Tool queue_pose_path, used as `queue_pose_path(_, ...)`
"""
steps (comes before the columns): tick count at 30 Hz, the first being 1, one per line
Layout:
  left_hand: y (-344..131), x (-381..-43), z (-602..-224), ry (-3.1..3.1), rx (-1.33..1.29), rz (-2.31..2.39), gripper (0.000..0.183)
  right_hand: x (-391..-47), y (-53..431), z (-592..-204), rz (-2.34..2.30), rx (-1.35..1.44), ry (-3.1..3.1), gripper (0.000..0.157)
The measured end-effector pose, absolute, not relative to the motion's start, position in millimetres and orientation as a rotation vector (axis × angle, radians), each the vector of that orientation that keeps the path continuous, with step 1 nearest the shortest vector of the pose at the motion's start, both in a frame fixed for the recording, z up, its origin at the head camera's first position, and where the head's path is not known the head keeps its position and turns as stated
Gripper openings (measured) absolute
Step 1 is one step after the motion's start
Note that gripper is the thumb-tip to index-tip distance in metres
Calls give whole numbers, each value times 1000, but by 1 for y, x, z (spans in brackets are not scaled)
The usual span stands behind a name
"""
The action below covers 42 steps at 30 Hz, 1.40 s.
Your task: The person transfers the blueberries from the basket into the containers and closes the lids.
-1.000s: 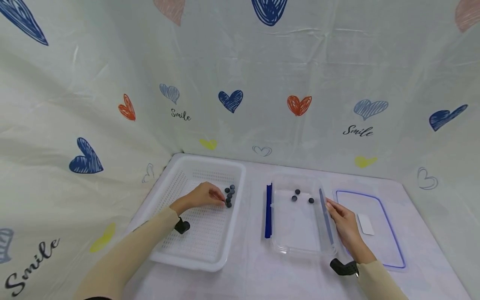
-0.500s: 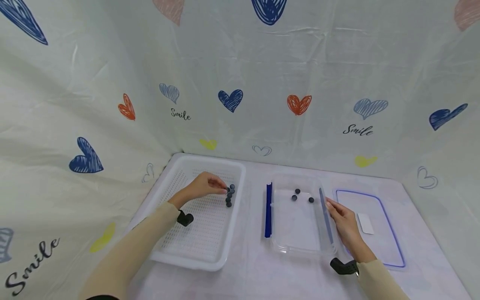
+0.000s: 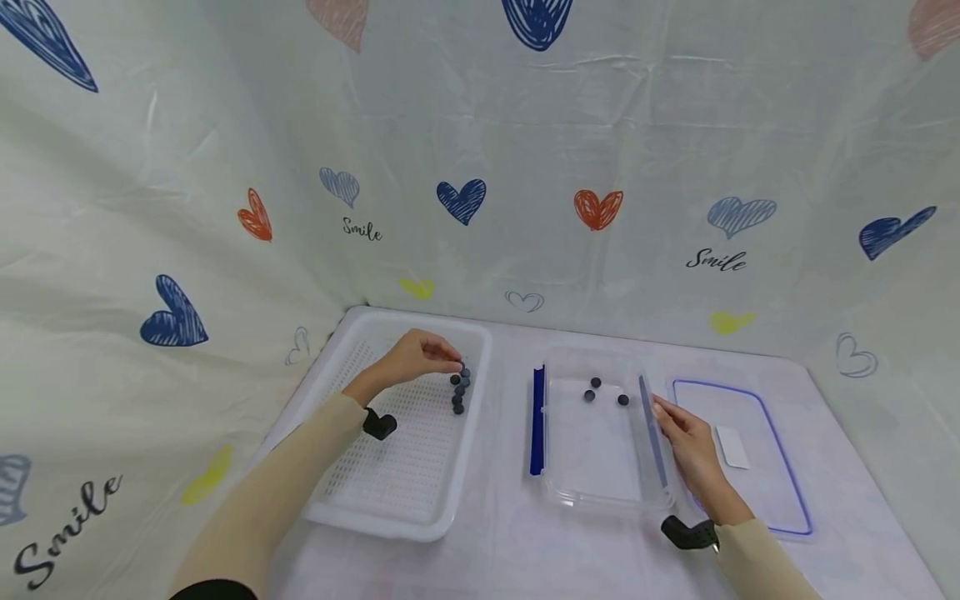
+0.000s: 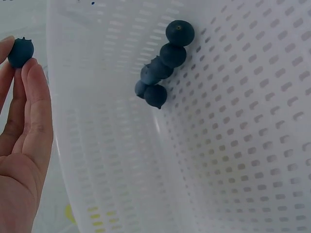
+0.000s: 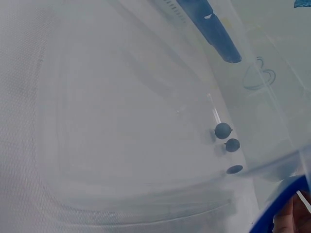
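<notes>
Shifted farther back over the white basket (image 3: pixel 393 528) than a second ago, a left hand (image 3: pixel 415 357) pinches one blueberry (image 4: pixel 21 53) between thumb and fingertips, near six others (image 3: pixel 460 390) by the right wall. Three more (image 3: pixel 589 396) lie inside the clear box (image 3: pixel 592 458), whose right flap (image 3: pixel 651 433) the right hand (image 3: pixel 693 458) grips.

- I see the left grip (image 3: pixel 416 354) above the white basket (image 3: pixel 405 483), its fingertips close to the far end of the small dark balls (image 3: pixel 460 390).
- The right grip (image 3: pixel 692 446) holds the side flap (image 3: pixel 654 433) of the clear box (image 3: pixel 592 458); three dark balls (image 3: pixel 589 396) lie inside.
- Right of the box, a blue-edged lid (image 3: pixel 761 437) lies on the desk (image 3: pixel 502 533).
</notes>
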<state>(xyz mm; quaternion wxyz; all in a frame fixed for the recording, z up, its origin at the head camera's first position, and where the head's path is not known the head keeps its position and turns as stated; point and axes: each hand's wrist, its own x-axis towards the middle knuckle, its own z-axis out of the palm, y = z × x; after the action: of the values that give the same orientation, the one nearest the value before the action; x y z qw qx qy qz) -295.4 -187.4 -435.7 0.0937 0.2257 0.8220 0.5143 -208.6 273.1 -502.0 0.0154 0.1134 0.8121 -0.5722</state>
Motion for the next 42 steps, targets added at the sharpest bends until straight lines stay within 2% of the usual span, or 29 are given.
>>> queue_pose_path(42,-103,-312,-399,2295,807,1518,17,-208,273,-502,-1908,327,2522,57)
